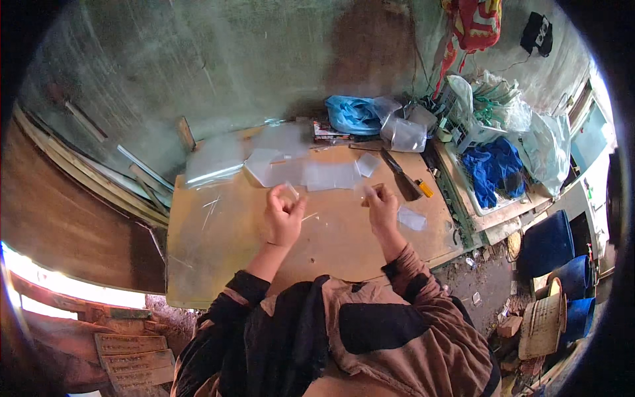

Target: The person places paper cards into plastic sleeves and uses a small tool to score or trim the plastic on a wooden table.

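Observation:
Above the wooden tabletop point(337, 243), my left hand point(286, 216) pinches a small pale strip between thumb and fingers; its material is too small to tell. My right hand point(382, 206) has thumb and fingertips closed on a small clear plastic piece point(364, 192), partly blurred. Beyond the hands lie clear plastic sheets point(331, 175), overlapping in places. A smaller plastic piece point(412, 218) rests to the right of my right hand. Farther back on that side are a large knife point(402, 176) and a yellow lighter point(425, 188), close together.
A blue plastic bag point(353, 115) and clear bags point(407, 134) sit against the wall. Thin offcuts point(211, 211) lie at the left. To the right stands a white crate point(478, 136), beside a tray point(483, 211) with blue cloth point(496, 166). Blue containers point(548, 243) stand lower right.

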Available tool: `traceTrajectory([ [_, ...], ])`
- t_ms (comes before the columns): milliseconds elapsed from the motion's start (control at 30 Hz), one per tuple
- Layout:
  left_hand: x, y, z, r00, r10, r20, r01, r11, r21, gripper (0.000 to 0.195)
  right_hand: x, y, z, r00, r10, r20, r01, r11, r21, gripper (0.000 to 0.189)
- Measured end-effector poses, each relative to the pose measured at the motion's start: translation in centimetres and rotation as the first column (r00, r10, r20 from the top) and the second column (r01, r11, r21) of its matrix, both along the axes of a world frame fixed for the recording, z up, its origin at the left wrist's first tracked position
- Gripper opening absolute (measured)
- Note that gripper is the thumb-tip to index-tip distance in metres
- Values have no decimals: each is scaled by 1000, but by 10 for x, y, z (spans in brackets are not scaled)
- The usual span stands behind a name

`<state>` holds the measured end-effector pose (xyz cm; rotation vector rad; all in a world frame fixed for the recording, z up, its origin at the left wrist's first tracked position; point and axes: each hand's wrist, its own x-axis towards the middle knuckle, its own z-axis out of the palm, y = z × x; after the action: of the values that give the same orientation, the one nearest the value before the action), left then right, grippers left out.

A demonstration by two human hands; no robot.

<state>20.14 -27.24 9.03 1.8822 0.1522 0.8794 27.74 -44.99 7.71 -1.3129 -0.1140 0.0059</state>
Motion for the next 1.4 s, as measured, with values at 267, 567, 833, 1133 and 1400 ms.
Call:
traceTrajectory([
  [267,5,-22,-25,910,-414,-13,321,724,-611,28,-14,15,7,933,-70,-353,228,875,427,10],
  [567,-5,-44,-41,721,-596,-354,108,600,-792,16,-13,24,16,970,-115,-213,214,819,532,17],
  [833,7,-59,-52,959,-281,-41,177,706,-686,8,-33,53,-43,990,-124,-66,127,991,37,17],
  [1133,8,-12,-25,890,-318,-327,-38,662,-748,20,-16,26,-42,944,-247,-219,271,959,84,14],
  [1400,-3,-29,-39,689,-636,-349,114,570,-814,15,-16,34,-26,936,-311,-165,337,927,165,15],
])
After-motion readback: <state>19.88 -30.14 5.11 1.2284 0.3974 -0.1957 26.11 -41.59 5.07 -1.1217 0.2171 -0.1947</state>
